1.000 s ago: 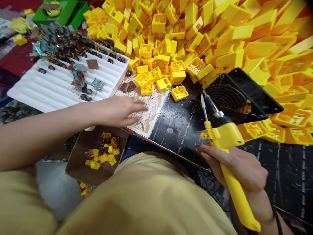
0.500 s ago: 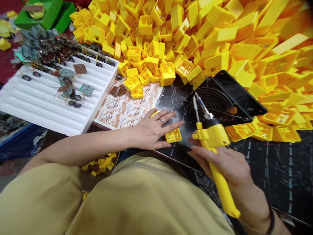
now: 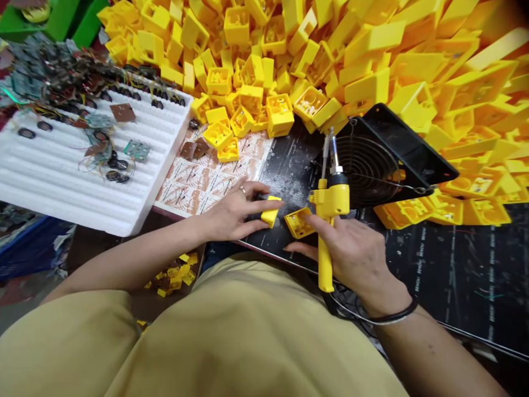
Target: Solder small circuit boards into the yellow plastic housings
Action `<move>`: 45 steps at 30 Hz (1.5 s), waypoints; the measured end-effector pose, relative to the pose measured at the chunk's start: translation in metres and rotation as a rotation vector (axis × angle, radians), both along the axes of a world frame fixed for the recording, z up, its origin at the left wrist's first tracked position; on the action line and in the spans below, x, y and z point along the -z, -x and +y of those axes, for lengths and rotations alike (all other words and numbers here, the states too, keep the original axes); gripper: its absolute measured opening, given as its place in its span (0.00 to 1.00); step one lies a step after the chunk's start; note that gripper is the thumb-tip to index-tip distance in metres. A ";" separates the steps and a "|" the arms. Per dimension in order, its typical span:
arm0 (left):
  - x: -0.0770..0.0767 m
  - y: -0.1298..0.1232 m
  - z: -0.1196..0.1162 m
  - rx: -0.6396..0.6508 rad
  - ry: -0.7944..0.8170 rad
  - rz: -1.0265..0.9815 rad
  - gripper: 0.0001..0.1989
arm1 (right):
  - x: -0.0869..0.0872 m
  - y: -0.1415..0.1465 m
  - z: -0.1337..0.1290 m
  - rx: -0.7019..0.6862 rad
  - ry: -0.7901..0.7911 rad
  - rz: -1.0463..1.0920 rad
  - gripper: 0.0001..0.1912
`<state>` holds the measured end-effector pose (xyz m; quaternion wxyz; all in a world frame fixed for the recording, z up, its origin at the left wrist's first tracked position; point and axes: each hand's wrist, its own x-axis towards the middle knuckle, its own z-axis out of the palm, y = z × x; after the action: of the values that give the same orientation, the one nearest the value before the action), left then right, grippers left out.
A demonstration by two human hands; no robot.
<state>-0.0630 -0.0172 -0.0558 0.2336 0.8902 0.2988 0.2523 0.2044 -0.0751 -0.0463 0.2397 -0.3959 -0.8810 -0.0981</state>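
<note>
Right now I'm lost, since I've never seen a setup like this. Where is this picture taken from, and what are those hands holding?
This view comes from one camera worn on a person's head, looking down at their two bare hands. There is no machine. The right hand grips a yellow soldering iron, and its fingers are beside a yellow plastic case lying on a black mat. The left hand touches a small yellow plastic piece. Beyond them are a big heap of yellow cases, a black fan and a white foam tray holding small circuit boards.
</note>
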 end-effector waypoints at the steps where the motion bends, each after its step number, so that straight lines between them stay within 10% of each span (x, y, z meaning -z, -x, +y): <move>1: 0.002 0.005 -0.004 -0.021 -0.064 0.061 0.18 | -0.002 -0.002 -0.001 -0.009 -0.012 -0.026 0.21; 9: -0.008 0.023 -0.009 -0.013 -0.050 0.267 0.31 | 0.004 -0.009 0.016 -0.244 0.283 0.094 0.16; 17: -0.013 -0.023 -0.011 0.036 0.003 0.326 0.31 | 0.019 -0.001 0.009 -0.163 0.093 0.086 0.17; 24: -0.027 0.022 0.054 -0.660 -0.171 0.603 0.31 | 0.023 -0.005 -0.001 -0.110 0.063 0.119 0.22; 30: -0.025 -0.008 0.058 -0.305 -0.232 0.653 0.18 | 0.022 0.001 0.001 -0.128 0.150 0.165 0.24; 35: -0.021 -0.021 0.057 -0.289 -0.254 0.618 0.15 | 0.019 0.006 0.003 -0.125 0.158 0.194 0.26; 42: -0.037 0.005 0.056 -0.182 -0.132 0.438 0.17 | 0.023 0.022 0.010 -0.187 0.207 0.207 0.21; 45: -0.048 0.025 0.047 0.115 0.053 0.530 0.23 | 0.026 0.018 0.011 -0.157 0.211 0.220 0.21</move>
<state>-0.0881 0.0300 -0.0079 0.1844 0.9343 0.3048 -0.0109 0.1861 -0.0643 -0.0725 0.2987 -0.3574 -0.8830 0.0579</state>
